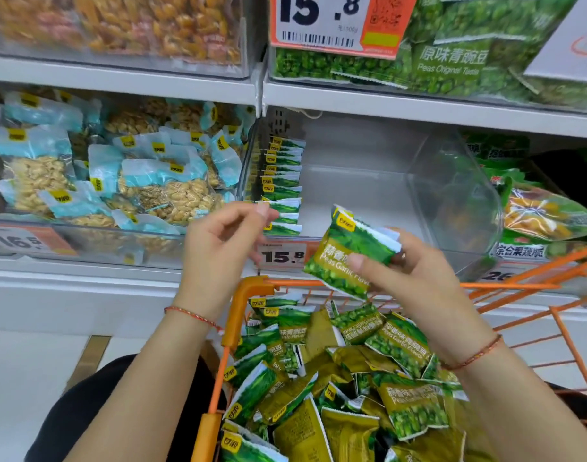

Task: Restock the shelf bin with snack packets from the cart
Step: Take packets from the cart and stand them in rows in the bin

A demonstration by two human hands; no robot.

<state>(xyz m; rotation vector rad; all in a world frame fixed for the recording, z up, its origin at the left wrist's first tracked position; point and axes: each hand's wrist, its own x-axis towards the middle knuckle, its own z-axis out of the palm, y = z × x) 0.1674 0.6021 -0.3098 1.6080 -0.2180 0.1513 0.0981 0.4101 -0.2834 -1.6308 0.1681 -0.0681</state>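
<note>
Your right hand (402,261) grasps a small stack of green pea packets (348,251), thumb across the printed front, fingers curled behind; the stack is tilted, its serrated top edge pointing up and away from you. Your left hand (219,245) is just left of that grip, level with it, fingers loosely curled with thumb and forefinger tips near each other. Whether they pinch anything, you cannot tell: the fingertips overlap the packet row behind.

Beyond the left fingertips, a row of matching packets (282,181) stands on edge along the left wall of the clear shelf bin (452,195). The bin floor to the right of that row, directly behind your right-hand grip, is bare. A price tag reading 15.8 (282,256) sits on the bin front, between your two hands.

Below both hands, the orange cart (249,288) holds a loose heap of the same packets (352,378), some face up, some showing gold backs. Red string bracelets (192,315) circle both wrists.
</note>
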